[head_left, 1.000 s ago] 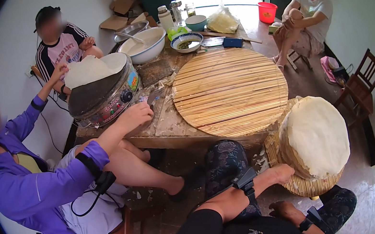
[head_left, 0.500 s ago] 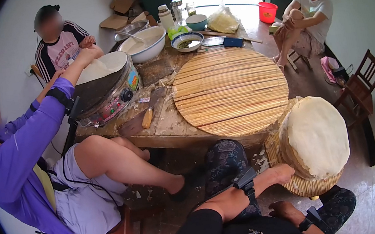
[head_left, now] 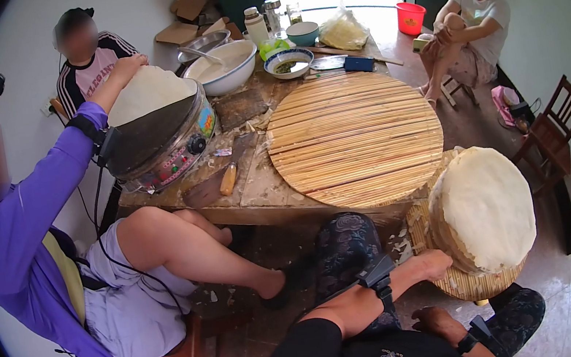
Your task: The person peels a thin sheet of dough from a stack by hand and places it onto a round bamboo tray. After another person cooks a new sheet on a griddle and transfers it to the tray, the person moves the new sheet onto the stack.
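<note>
My left hand [head_left: 433, 265] rests with curled fingers at the edge of a round woven mat [head_left: 464, 288], beside a tall stack of thin pale pancakes [head_left: 489, 207]. It appears to touch the mat's rim, and I see nothing in it. Lower down, my right hand [head_left: 436, 322] lies loosely near my lap, its fingers partly hidden and nothing visible in them. A large bamboo-slat round [head_left: 357, 138] lies bare on the table ahead. To the left, a co-worker in purple lifts a pancake [head_left: 151, 93] off a round electric griddle [head_left: 156, 150].
On the table [head_left: 265, 189] are a wooden-handled scraper [head_left: 229, 179], a white batter bowl [head_left: 226, 80], a bowl of dark liquid [head_left: 289, 67] and a blue box [head_left: 359, 63]. Two other people sit at the back left and back right. A wooden chair [head_left: 552, 131] stands right.
The co-worker's hand has raised the pancake's far edge, so it now stands up from the griddle. My hands have stayed in place; the view has shifted slightly.
</note>
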